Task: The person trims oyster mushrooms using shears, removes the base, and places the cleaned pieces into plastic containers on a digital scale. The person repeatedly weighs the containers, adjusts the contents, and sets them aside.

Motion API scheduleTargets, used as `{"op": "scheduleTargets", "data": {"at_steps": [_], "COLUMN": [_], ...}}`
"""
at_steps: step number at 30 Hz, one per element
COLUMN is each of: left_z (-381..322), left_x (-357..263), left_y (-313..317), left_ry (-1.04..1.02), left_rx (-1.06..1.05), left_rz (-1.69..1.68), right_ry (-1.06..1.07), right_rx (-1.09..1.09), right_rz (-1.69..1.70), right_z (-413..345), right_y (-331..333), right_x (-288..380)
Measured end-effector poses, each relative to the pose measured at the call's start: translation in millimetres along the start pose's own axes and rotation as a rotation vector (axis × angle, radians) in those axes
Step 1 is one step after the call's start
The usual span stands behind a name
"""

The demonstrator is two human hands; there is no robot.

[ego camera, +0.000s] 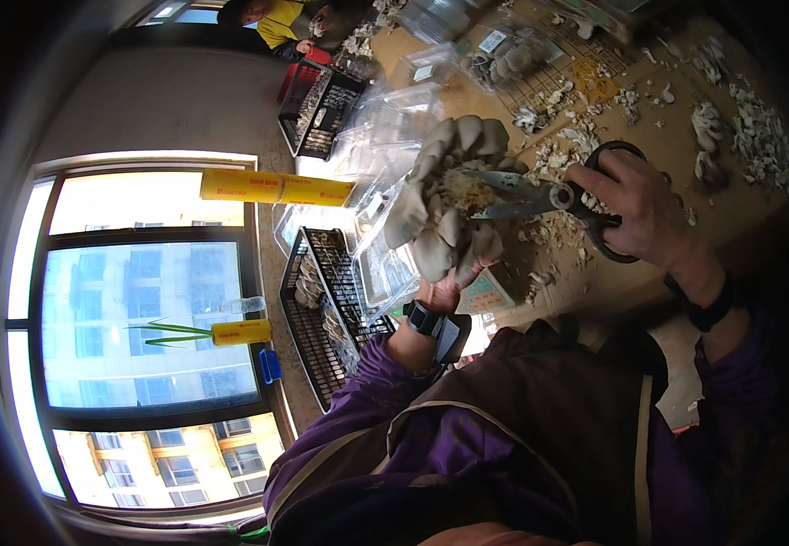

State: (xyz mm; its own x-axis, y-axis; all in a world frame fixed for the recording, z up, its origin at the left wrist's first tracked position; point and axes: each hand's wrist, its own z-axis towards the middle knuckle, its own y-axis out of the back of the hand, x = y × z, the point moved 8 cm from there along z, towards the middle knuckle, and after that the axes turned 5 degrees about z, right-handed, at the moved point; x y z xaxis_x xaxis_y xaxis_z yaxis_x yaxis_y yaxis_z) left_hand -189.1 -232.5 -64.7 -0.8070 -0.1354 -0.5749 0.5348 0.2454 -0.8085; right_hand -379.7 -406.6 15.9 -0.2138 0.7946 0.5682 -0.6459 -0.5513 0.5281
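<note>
A large cluster of grey oyster mushrooms [428, 205] rests in my left hand [445, 290], its caps hiding most of the fingers. The rough brownish base of the cluster faces to the right. My right hand [640, 205] grips a pair of scissors [561, 196] by the black handles. The blades are spread apart, and their tips reach the cluster's base. Mushroom trimmings [572, 147] lie scattered on the cardboard-covered table [613, 273] below the scissors.
Clear plastic boxes [401, 109] are piled beyond the cluster. Black crates [329, 307] of mushrooms stand by the window, near yellow rolls [278, 188]. Yellow rubber bands [594, 82] and a packed box of mushrooms [510, 58] lie farther back. Another person [292, 27] holds mushrooms at the far end.
</note>
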Motion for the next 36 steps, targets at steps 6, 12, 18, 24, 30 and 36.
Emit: {"op": "scheduleTargets", "data": {"at_steps": [6,12,18,24,30,36], "left_z": [-2,2,4,4,6,0], "left_x": [12,7,8,8,8,6], "left_y": [-7,-17,-29,-33,-49,-55], "left_ry": [0.123,0.083,0.047,0.046,0.004,-0.102], "left_rx": [0.041,0.042,0.065,0.021,0.092,0.001], "left_rz": [-0.457,-0.423,-0.571,-0.601,-0.501,-0.414], "right_ry": [-0.040,-0.091,-0.258,-0.636,-0.558,-0.011], "right_rx": [-0.057,-0.055,-0.067,0.083,0.465,0.061], "right_rz": [-0.069,-0.044,0.177,0.035,-0.276,0.203], "right_z": [-11,-20,-36,-94,-64,62], "right_y": [-1,-15,-20,-56,-87,-36], "right_x": [-4,-2,-17,-71,-59,40]}}
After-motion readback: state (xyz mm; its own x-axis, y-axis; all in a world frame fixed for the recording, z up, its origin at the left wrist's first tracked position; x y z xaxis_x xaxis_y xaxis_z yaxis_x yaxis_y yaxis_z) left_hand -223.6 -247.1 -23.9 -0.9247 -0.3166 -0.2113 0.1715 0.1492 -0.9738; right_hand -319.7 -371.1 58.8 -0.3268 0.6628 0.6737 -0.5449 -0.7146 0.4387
